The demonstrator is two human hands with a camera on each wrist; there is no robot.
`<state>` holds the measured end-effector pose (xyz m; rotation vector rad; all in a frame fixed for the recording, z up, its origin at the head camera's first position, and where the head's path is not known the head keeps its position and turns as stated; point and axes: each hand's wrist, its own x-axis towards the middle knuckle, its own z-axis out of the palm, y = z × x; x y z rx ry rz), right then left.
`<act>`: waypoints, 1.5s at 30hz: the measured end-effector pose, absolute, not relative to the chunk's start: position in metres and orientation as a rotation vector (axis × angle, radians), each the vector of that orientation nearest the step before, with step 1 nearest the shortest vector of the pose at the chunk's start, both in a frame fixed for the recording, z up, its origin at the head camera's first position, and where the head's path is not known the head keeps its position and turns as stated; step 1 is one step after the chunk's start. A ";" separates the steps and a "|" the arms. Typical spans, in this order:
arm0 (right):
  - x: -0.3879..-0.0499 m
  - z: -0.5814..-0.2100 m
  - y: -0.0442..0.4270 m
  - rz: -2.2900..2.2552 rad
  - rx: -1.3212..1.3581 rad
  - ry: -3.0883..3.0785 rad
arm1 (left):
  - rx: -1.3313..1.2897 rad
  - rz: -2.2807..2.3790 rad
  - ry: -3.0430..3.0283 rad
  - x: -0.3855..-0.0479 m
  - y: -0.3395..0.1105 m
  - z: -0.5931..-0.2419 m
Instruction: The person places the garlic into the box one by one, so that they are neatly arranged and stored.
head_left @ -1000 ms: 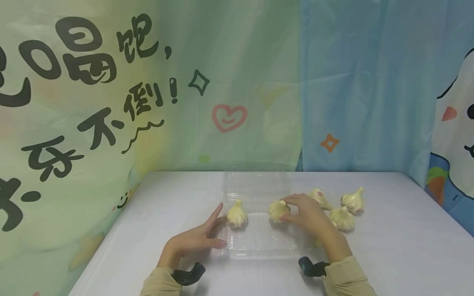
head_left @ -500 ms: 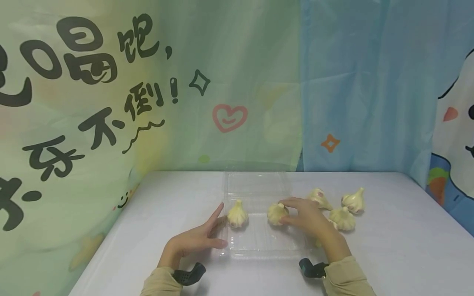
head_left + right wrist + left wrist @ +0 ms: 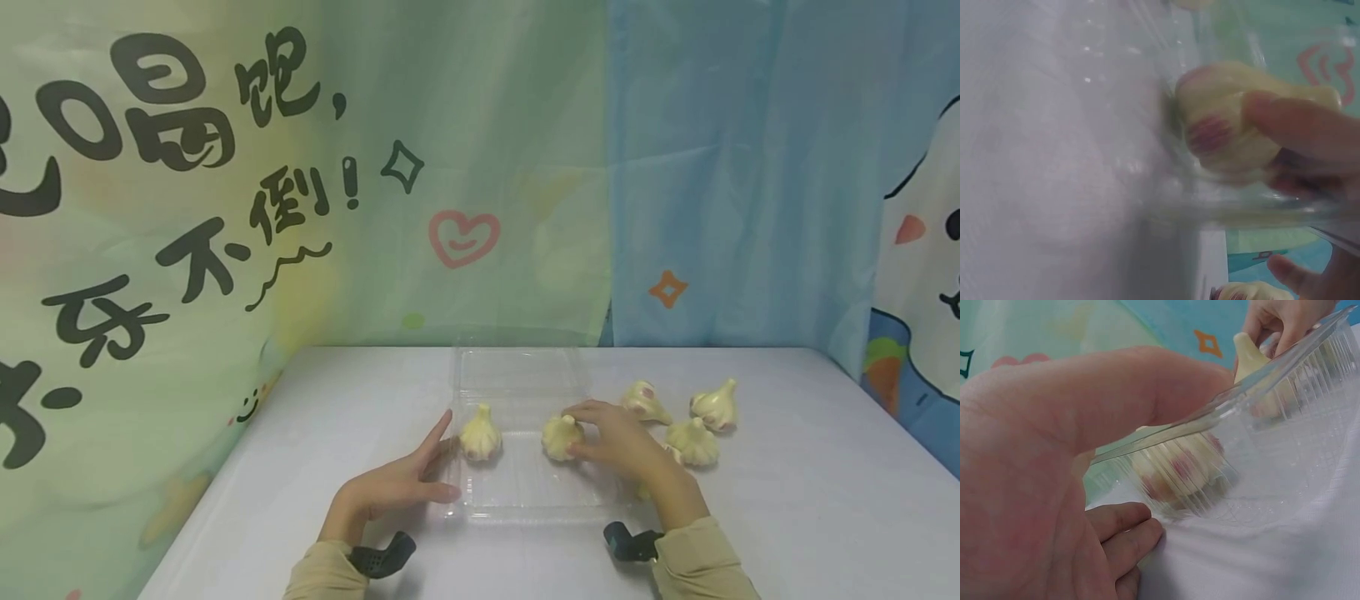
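A clear plastic clamshell box (image 3: 525, 492) lies with its lid raised at the back. My right hand (image 3: 618, 433) reaches over its right side and pinches a garlic bulb (image 3: 561, 438) between thumb and fingers, low inside the box. In the right wrist view, the thumb presses on the side of this garlic bulb (image 3: 1229, 125). A second garlic bulb (image 3: 481, 435) stands in the left part of the box. My left hand (image 3: 397, 487) rests against the box's left wall, fingers spread. In the left wrist view, the left thumb (image 3: 1160, 384) lies along the rim.
Several more garlic bulbs lie on the white table (image 3: 795, 500) right of the box, among them one garlic bulb (image 3: 716, 406) at the far right. A printed cloth backdrop (image 3: 517, 167) hangs behind the table.
My right hand has lowered the garlic bulb slightly and shifted it a little to the left within the box. The left hand and the other bulbs have stayed in place.
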<state>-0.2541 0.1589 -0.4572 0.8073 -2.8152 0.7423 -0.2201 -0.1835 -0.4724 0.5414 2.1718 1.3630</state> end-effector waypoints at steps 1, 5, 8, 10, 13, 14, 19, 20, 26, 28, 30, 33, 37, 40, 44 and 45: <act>-0.254 -0.458 0.159 0.739 0.817 -2.814 | 0.538 1.366 2.170 -0.220 -0.184 -0.473; -0.256 -0.459 0.158 0.736 0.839 -2.805 | 0.531 1.371 2.166 -0.220 -0.184 -0.474; -0.256 -0.460 0.157 0.744 0.852 -2.793 | 0.532 1.369 2.170 -0.220 -0.184 -0.474; -0.256 -0.460 0.157 0.747 0.856 -2.788 | 0.531 1.368 2.169 -0.221 -0.184 -0.474; -0.256 -0.460 0.157 0.738 0.864 -2.787 | 0.530 1.370 2.164 -0.221 -0.184 -0.475; -0.256 -0.460 0.157 0.737 0.859 -2.791 | 0.532 1.371 2.162 -0.221 -0.184 -0.475; -0.256 -0.460 0.158 0.718 0.875 -2.788 | 0.537 1.365 2.171 -0.221 -0.184 -0.475; -0.256 -0.460 0.158 0.720 0.875 -2.790 | 0.537 1.363 2.172 -0.221 -0.184 -0.475; -0.254 -0.458 0.158 0.711 0.874 -2.797 | 0.535 1.362 2.171 -0.221 -0.184 -0.474; -0.254 -0.457 0.158 0.705 0.877 -2.793 | 0.535 1.359 2.174 -0.221 -0.184 -0.474; -0.254 -0.457 0.158 0.705 0.877 -2.792 | 0.534 1.352 2.179 -0.221 -0.184 -0.474; -0.253 -0.455 0.158 0.713 0.878 -2.795 | 0.532 1.346 2.187 -0.220 -0.184 -0.474; -0.253 -0.455 0.158 0.748 0.869 -2.793 | 0.527 1.340 2.194 -0.220 -0.184 -0.474; -0.253 -0.455 0.158 0.773 0.863 -2.786 | 0.522 1.334 2.198 -0.220 -0.183 -0.474; -0.252 -0.453 0.158 0.804 0.832 -2.794 | 0.528 1.336 2.195 -0.219 -0.183 -0.472; -0.251 -0.453 0.158 0.815 0.820 -2.800 | 0.530 1.337 2.194 -0.219 -0.182 -0.471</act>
